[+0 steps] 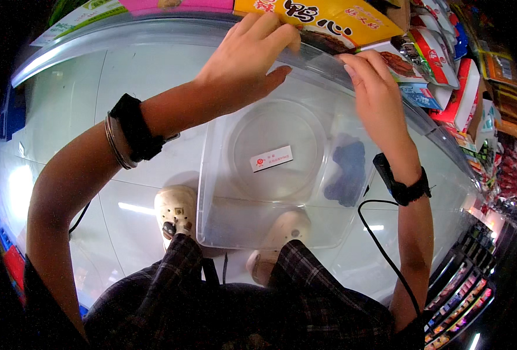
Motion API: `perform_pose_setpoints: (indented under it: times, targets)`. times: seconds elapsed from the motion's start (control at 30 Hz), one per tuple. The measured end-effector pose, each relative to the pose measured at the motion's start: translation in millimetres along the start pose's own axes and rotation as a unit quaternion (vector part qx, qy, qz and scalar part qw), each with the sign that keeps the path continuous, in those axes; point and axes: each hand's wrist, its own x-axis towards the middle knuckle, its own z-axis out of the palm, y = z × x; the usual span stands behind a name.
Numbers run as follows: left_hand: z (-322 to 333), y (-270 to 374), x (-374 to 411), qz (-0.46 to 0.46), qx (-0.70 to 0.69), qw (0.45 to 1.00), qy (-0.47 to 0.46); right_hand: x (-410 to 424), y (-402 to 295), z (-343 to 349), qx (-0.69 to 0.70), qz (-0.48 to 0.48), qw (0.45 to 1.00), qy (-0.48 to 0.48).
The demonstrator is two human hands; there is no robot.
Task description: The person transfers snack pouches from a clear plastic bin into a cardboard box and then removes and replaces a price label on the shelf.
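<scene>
My left hand (252, 54) reaches to the transparent shelf edge (319, 65), its fingers bent at the lower edge of a yellow snack box (324, 22) that bears printing. To its right, my right hand (374, 83) has its fingertips at the same clear edge, close to a white box with a food picture (398, 61). Whether either hand grips anything cannot be told. Below both hands a clear plastic bin (223, 218) stands on the floor, with a small white printed card (271, 158) showing inside its outline and a dark blue shape (346, 170) at its right part.
Snack packets and a red box (462, 94) crowd the shelf at the upper right. My feet, in cream clogs (175, 210), are at the bin's near end. A black cable (381, 240) hangs by my right arm. Racks of small goods (464, 288) stand at the lower right.
</scene>
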Motion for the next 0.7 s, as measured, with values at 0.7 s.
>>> perform_pose_setpoints:
  times: [0.7]
  targets:
    - [1, 2, -5, 0.025, 0.071, 0.996, -0.038, -12, 4, 1, -0.043, 0.057, 0.997, 0.019]
